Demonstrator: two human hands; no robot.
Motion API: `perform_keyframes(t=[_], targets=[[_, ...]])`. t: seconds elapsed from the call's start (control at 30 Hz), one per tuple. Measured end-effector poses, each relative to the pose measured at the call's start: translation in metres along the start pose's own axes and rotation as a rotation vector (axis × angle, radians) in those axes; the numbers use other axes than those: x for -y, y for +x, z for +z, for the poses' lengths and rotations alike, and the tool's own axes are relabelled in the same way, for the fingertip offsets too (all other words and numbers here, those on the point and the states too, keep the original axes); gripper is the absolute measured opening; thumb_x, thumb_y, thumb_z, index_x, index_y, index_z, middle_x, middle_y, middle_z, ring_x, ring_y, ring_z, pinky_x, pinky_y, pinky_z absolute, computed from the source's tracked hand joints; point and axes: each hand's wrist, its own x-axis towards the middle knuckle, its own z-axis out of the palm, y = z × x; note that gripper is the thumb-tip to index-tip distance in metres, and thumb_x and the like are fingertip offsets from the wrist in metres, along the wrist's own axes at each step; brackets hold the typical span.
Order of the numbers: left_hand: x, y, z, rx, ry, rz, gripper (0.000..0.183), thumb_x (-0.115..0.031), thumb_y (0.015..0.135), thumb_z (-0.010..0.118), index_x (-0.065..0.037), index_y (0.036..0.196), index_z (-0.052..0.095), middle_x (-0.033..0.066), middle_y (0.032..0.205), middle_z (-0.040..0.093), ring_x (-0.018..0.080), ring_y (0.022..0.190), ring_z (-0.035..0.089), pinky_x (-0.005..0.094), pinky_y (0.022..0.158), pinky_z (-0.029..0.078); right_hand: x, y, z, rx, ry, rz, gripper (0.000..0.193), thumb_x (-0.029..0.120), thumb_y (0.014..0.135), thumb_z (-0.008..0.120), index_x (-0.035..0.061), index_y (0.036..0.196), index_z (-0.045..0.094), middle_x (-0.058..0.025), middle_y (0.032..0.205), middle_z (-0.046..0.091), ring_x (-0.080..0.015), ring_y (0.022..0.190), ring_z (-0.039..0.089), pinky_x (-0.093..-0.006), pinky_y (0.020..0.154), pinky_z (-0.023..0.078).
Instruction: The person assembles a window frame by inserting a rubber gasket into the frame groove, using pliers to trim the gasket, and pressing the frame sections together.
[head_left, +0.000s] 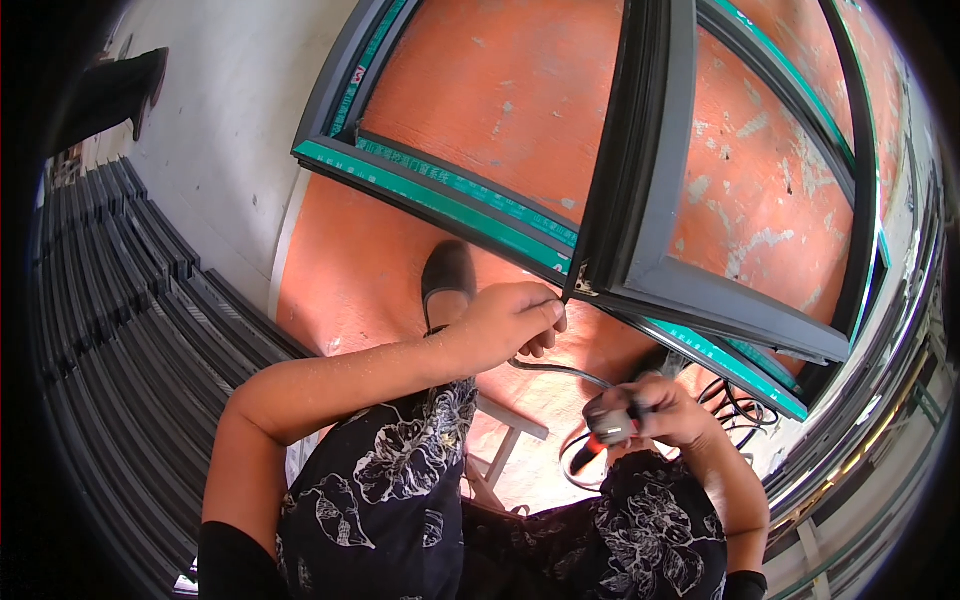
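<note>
My left hand (510,322) has its thumb and fingers pinched on a thin black sealing strip (560,370), beside the lower corner of a dark grey window sash (660,240). The strip runs up to that corner and also trails below the hand toward the right. That sash stands out from a larger window frame (440,195) faced with green film. Lower right, my right hand (678,412) is closed around a hand tool (612,428) with a grey metal part and a red and black part. Its exact kind is unclear, as the fingers cover some of it.
Stacked dark grey profiles (120,340) lie along the left, and long profiles (900,380) line the right. Loops of black strip (735,408) lie right of my right hand. A small stool (505,445) stands between my legs on the orange floor (340,260). Another person's leg (110,95) shows far left.
</note>
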Motion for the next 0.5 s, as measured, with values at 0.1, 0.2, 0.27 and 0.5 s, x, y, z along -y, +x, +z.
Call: perform_keyframes(t=[0.1, 0.2, 0.27, 0.5], targets=[[0.014, 0.0, -0.003, -0.002, -0.076, -0.023, 0.027, -0.024, 0.098, 0.048, 0.0, 0.094, 0.06, 0.0042, 0.076, 0.06, 0.0098, 0.069, 0.058, 0.0231, 0.06, 0.048, -0.006, 0.022, 0.012, 0.047, -0.084, -0.053, 0.037, 0.029, 0.087, 0.065, -0.0048, 0.104, 0.065, -0.0085, 0.093, 0.058, -0.0152, 0.086, 0.053, -0.0258, 0.07, 0.042], [0.009, 0.0, 0.001, 0.045, -0.277, -0.085, 0.025, -0.022, 0.098, 0.047, 0.0, 0.099, 0.058, 0.0052, 0.083, 0.061, 0.0112, 0.073, 0.059, 0.0248, 0.063, 0.05, -0.014, 0.033, 0.022, -0.074, 0.195, -0.017, 0.043, 0.032, 0.092, 0.057, -0.0061, 0.112, 0.059, -0.0117, 0.103, 0.061, -0.0196, 0.097, 0.058, -0.0303, 0.086, 0.045], [0.004, 0.001, 0.008, -0.02, -0.388, -0.223, 0.022, -0.02, 0.097, 0.047, -0.002, 0.104, 0.057, 0.0058, 0.088, 0.062, 0.0134, 0.076, 0.062, 0.027, 0.067, 0.052, -0.013, 0.048, 0.024, -0.132, 0.363, 0.025, 0.045, 0.037, 0.096, 0.047, -0.0038, 0.114, 0.053, -0.0129, 0.104, 0.062, -0.0223, 0.095, 0.062, -0.0347, 0.089, 0.048], [-0.006, -0.008, 0.014, -0.1, -0.412, -0.249, 0.021, -0.024, 0.097, 0.049, -0.006, 0.103, 0.058, 0.0034, 0.088, 0.062, 0.0117, 0.073, 0.061, 0.0258, 0.061, 0.052, -0.008, 0.06, 0.037, -0.496, 0.195, 0.068, 0.038, 0.035, 0.101, 0.036, 0.0023, 0.102, 0.056, -0.0078, 0.073, 0.061, -0.0116, 0.052, 0.054, -0.0223, 0.049, 0.042]])
